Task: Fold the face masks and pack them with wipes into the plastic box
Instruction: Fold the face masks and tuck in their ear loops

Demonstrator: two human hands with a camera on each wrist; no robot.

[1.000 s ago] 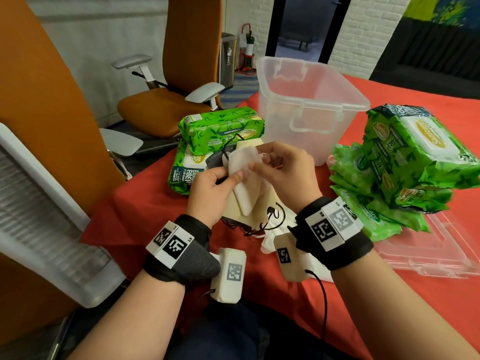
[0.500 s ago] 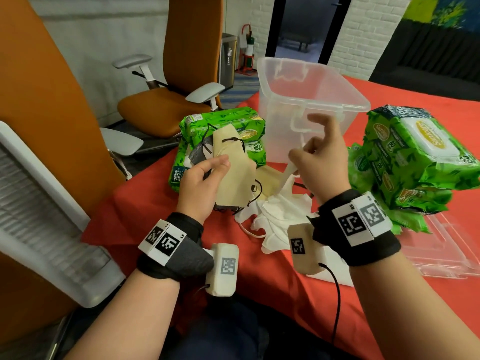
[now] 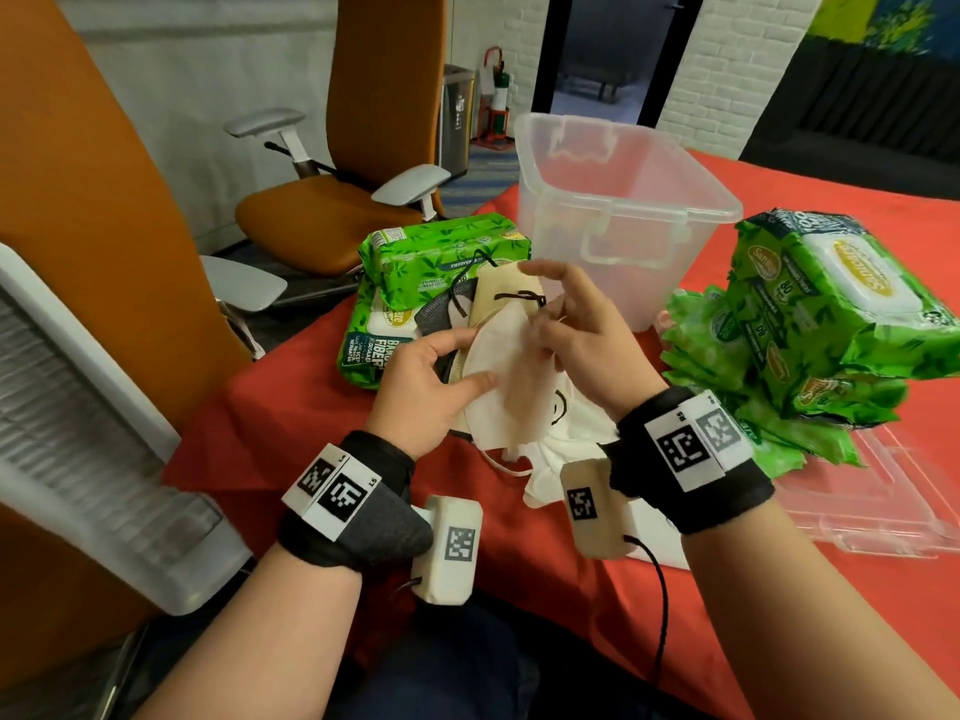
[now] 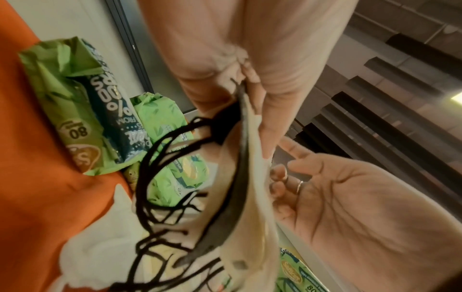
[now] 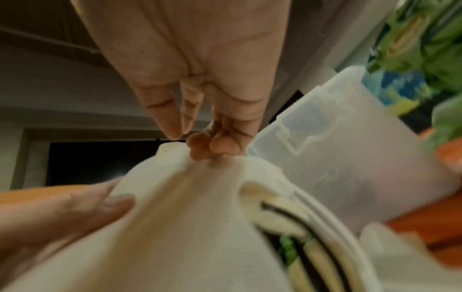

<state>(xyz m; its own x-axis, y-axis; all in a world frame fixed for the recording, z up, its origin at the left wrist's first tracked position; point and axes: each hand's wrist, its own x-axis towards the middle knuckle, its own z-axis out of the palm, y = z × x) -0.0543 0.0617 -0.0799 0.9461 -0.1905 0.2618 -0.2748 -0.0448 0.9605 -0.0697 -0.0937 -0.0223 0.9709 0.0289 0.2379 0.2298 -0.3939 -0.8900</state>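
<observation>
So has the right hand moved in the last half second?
Yes. The right hand was raised in front of the plastic box; it has come down and back toward the person, now touching the white mask that the left hand grips.

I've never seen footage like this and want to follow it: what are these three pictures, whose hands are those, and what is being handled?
No machine here: a person wears cameras. The head view looks down on both hands; each wrist view looks along one hand. The left hand grips a stack of face masks, and the right hand pinches the top white one. On the red tablecloth stand a clear plastic box, green wipe packs and more masks.
</observation>
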